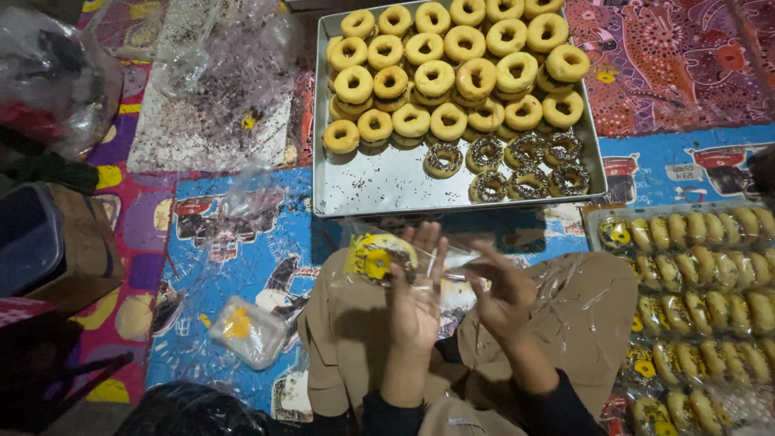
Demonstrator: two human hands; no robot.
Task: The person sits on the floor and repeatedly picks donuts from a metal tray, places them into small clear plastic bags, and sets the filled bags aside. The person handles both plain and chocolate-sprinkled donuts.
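A patterned mat (242, 242) in blue, purple and red covers the floor, flat and glossy. On it, straight ahead, sits a shiny square metal tray (379, 182) with low walls; its far half is packed with round, ring-shaped plain doughnuts (452, 73), smooth and yellow-glazed, partly stacked. Along their near edge lie a few sprinkled doughnuts (525, 165), dark and grainy on top. To the right, rows of wrapped doughnuts (710, 299) lie side by side in crinkled clear plastic. Left of the tray rests a flat board (206, 121) under loose clear film, dusted with dark crumbs. A small folded plastic bag (250, 329) lies on the mat by the person's knee.

Over the tan-clothed lap, the left hand (416, 295) is raised with fingers spread, pressing against a thin clear wrapper (440, 258) that holds one doughnut (379, 260) at its left end. The right hand (504, 295) pinches the wrapper's other side, fingers curled loosely.
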